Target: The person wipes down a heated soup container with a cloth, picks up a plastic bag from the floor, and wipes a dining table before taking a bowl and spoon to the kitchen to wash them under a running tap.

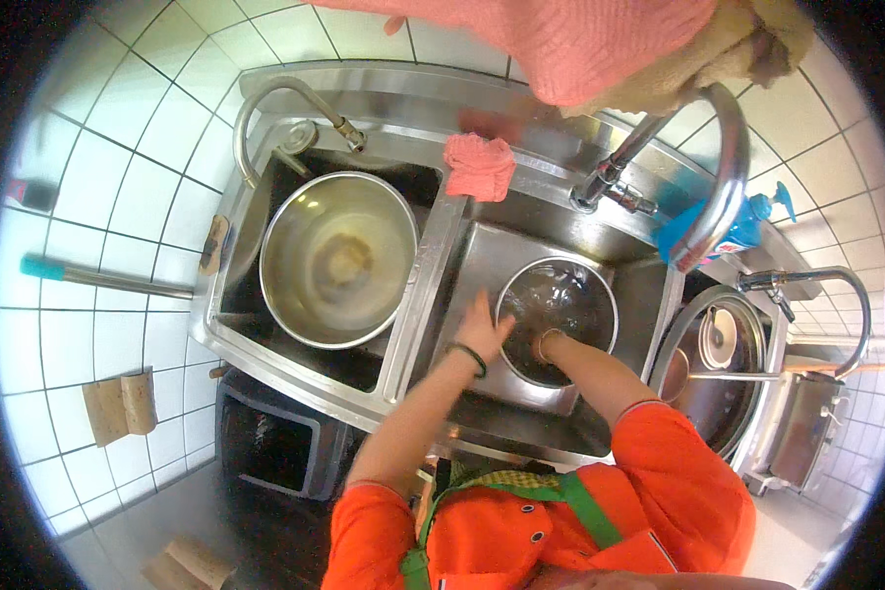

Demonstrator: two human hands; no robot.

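A round metal bowl of dark liquid [553, 295] rests on a flat metal tray [479, 254] in the middle sink. My left hand [489, 324], a dark band on its wrist, is at the bowl's left rim with its fingers spread; whether it touches the rim is unclear. My right hand [547, 345] dips into the liquid, a thin bracelet at its wrist; its fingers are hidden. A large metal bowl [339, 258] with cloudy liquid and brown residue stands in the left sink.
A pink cloth [479, 166] lies on the divider between the sinks. Curved faucets [734, 162] overhang the basins. A blue pump bottle [737, 225] stands behind them at the right. A large pot [752, 369] with ladles fills the right basin. A black bin [273, 435] is below left.
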